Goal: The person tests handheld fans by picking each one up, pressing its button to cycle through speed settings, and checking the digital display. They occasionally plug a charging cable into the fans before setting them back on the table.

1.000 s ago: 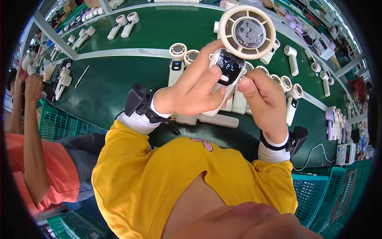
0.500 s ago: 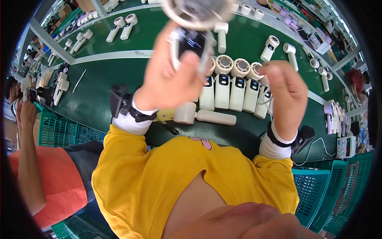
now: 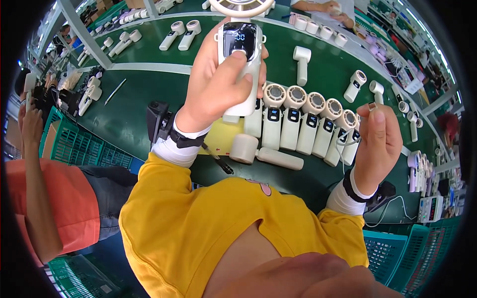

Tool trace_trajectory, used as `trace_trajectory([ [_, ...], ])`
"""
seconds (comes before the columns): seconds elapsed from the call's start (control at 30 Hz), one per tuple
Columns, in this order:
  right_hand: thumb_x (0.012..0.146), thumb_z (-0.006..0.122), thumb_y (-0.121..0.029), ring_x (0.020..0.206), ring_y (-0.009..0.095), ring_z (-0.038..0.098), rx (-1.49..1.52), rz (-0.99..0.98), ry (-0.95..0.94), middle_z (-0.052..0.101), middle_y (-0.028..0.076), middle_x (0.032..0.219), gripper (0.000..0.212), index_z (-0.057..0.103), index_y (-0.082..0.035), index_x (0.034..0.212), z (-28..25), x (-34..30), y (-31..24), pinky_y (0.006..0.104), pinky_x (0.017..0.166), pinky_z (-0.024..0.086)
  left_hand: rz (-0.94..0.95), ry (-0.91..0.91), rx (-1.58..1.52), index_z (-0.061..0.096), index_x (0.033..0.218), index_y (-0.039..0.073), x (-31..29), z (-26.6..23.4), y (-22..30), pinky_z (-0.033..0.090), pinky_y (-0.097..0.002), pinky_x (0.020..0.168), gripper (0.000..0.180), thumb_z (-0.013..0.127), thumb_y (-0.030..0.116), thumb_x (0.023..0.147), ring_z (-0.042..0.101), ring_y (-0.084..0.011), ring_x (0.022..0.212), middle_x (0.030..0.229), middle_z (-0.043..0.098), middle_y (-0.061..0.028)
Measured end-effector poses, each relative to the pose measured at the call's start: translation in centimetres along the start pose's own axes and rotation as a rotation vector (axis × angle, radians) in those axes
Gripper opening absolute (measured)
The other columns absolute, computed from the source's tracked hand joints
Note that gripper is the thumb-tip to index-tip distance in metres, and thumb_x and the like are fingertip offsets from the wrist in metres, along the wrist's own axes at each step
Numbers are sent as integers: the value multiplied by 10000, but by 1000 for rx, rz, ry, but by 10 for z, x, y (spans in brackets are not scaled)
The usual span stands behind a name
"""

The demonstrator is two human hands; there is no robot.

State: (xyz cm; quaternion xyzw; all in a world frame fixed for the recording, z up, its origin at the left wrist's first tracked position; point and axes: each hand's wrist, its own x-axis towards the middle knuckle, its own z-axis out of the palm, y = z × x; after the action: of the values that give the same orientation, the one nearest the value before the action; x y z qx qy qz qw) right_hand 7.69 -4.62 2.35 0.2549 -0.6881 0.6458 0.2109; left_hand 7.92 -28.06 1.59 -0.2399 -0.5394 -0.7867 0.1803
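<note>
A white handheld fan [image 3: 239,38] with a lit dark display is upright in my left hand [image 3: 211,92]. My left thumb rests on its front just below the display. Between the thumb and forefinger of my right hand [image 3: 380,141] is a small cable plug [image 3: 371,106], apart from the fan. A white cable [image 3: 342,153] loops down beside that hand. Several similar fans [image 3: 290,129] lie side by side between my hands, heads pointing away, some with lit displays. Closer to me, another white fan [image 3: 280,158] lies sideways by a yellow sheet [image 3: 217,138].
A pen [image 3: 115,91] lies on the green table at left. More fans [image 3: 300,64] lie beyond the white strip. A meter box [image 3: 430,209] stands at right, near green baskets [image 3: 385,248]. A co-worker in orange [image 3: 74,206] is on my left; another person's hands [image 3: 343,19] work across the table.
The fan in my left hand has tilted so its display faces me, and its display now shows lit digits. My right hand has shifted slightly right and down. The view has shifted a little.
</note>
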Motion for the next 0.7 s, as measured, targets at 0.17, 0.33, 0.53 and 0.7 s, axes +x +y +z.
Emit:
trace_trajectory([
  [0.17,865,478,-176,591,44,358,-48,-60,13,543,41,774,217,543,30,848,1,1,5,177,534,265,60,-34,132,188,1269,6,-2,-5,-5,452,-270,560,572,357,-45,725,521,-148,683,903,492,-121],
  [0.33,867,462,-169,547,29,307,-97,-72,81,530,41,769,219,532,38,852,-1,0,3,167,492,222,103,-65,183,157,1279,1,-3,-6,-6,445,-260,597,605,379,-48,718,520,-138,719,926,496,-114],
  [0.53,865,462,-166,546,30,306,-100,-84,77,536,50,774,219,530,42,853,1,0,4,168,492,224,110,-102,178,154,1272,-22,-6,-8,-6,445,-265,615,628,395,-62,693,517,-134,726,935,496,-107],
  [0.7,866,460,-164,544,31,306,-102,-86,76,542,59,783,220,529,44,857,3,0,4,169,491,226,106,-60,197,143,1272,-22,-5,-10,-8,442,-261,608,645,378,-77,674,515,-132,722,940,494,-108],
])
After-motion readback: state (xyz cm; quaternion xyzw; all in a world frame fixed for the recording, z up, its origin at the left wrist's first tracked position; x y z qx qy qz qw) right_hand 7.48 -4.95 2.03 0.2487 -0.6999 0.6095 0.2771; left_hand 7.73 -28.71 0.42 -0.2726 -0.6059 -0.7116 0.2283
